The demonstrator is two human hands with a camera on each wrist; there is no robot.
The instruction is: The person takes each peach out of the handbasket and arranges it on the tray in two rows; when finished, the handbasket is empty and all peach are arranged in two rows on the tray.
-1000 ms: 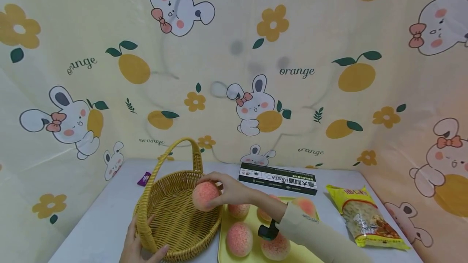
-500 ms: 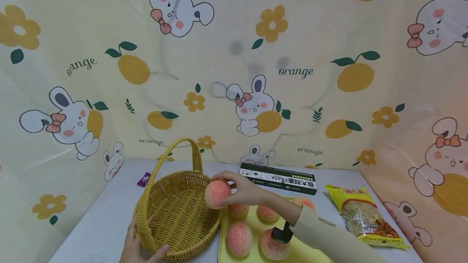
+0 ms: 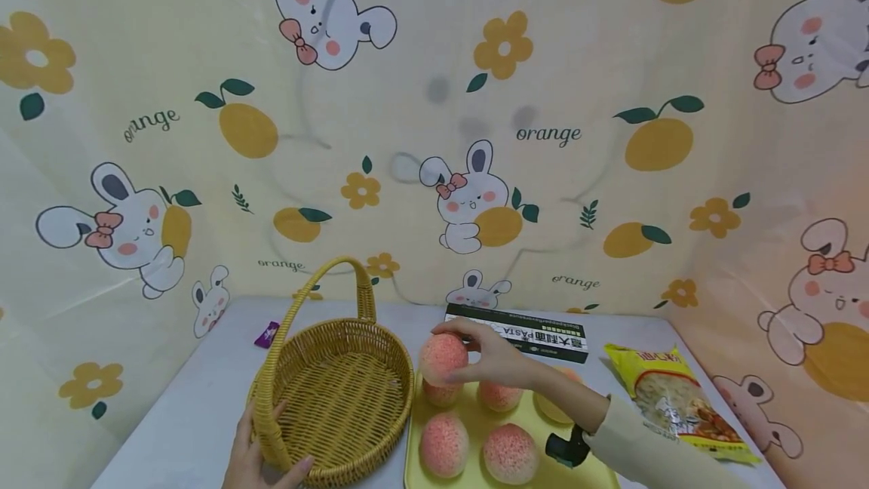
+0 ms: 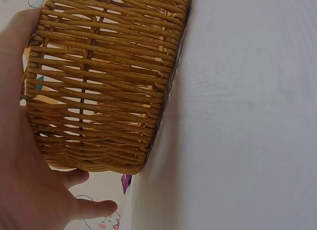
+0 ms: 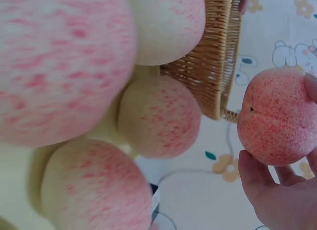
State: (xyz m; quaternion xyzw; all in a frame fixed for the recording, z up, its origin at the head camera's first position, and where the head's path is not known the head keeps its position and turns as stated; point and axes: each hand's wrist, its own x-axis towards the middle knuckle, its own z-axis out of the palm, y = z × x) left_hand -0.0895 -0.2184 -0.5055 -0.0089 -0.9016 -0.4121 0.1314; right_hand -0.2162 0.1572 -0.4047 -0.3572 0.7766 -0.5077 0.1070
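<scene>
My right hand (image 3: 494, 357) pinches a pink peach (image 3: 443, 358) between thumb and fingers. In the right wrist view this peach (image 5: 279, 118) shows its crease and a small dark spot. It hangs over the back left of a yellow tray (image 3: 475, 419), overlapping another peach (image 3: 441, 397) there. To the left, my left hand (image 3: 246, 460) grips the near-left side of a wicker basket (image 3: 339, 406), close to the foot of its tall handle. In the left wrist view, the hand (image 4: 29, 165) lies along the basket's woven wall (image 4: 99, 81). The basket's visible floor is bare.
Several more peaches, one at the front left (image 3: 444, 445), rest on the tray. A black and white pasta box (image 3: 516, 332) lies behind it, and a yellow food bag (image 3: 679, 402) to its right. A purple packet (image 3: 268, 333) is behind the basket. Patterned cloth walls enclose the table.
My right hand has moved right with the peach, from over the basket's right side to over the tray. The left hand and the basket have stayed put.
</scene>
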